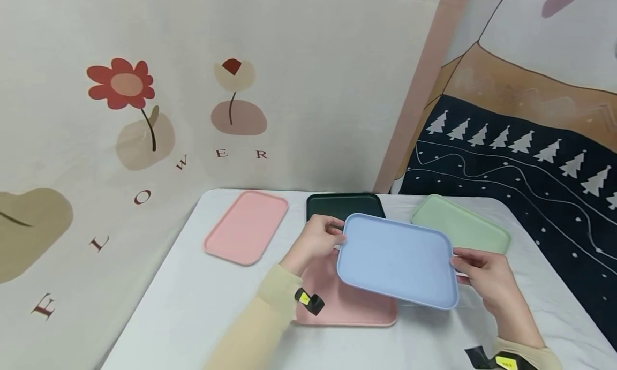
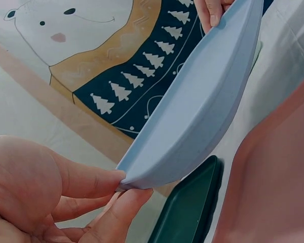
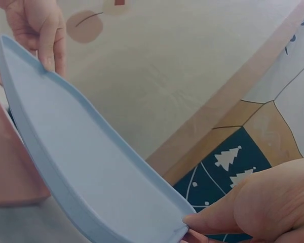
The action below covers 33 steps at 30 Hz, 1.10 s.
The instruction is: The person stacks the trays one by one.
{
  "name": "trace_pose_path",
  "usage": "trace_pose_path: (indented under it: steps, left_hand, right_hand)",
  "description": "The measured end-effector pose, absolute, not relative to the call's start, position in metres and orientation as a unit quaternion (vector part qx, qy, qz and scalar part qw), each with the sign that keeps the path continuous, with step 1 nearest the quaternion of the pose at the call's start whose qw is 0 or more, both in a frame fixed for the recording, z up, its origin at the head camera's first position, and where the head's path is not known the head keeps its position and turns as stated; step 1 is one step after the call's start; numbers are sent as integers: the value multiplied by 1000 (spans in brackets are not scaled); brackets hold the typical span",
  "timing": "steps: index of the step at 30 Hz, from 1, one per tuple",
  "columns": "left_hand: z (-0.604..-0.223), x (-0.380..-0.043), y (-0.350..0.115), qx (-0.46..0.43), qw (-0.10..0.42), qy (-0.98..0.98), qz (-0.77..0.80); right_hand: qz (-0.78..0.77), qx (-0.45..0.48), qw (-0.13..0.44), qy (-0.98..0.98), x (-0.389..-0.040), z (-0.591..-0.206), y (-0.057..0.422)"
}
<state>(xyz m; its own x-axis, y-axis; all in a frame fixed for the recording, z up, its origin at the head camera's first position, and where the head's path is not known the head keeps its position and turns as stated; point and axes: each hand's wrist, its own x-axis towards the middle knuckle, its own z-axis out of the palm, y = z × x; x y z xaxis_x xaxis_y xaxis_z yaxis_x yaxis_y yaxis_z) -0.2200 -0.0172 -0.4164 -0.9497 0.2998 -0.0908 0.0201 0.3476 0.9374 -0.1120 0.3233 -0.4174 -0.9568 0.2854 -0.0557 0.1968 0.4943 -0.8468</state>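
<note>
A light blue rectangular tray (image 1: 397,260) is held up in the air, tilted, between both hands. The left hand (image 1: 318,240) pinches its left short edge, thumb on the rim and fingers beneath, as the left wrist view also shows. At the opposite short edge the right hand (image 1: 487,276) pinches the rim between thumb and fingers. Below the blue tray, partly hidden by it and the left forearm, a pink tray (image 1: 347,311) lies on the table. Behind it is a dark green tray (image 1: 344,203), its front part covered from view.
Another pink tray (image 1: 247,228) lies at the back left of the white-covered table (image 1: 193,306). A pale green tray (image 1: 458,223) lies at the back right, partly behind the blue one. A printed cloth wall (image 1: 313,91) rises right behind the table.
</note>
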Motion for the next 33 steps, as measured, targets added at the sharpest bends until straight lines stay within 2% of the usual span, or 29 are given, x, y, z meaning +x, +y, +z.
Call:
trace_pose_path:
  steps: [9,16,33]
  left_hand:
    - [-418,-214,-38,95,108,811,567]
    - [-421,-207,-54,73,117,802,582]
    - [-435,-194,-81,44,103,810,575]
  right_hand:
    - [502,-124,34,-855,-118,-416,308]
    - [514,-105,27,-851,-121,-418,295]
    - [542,-92,8,-836,-126,-430,274]
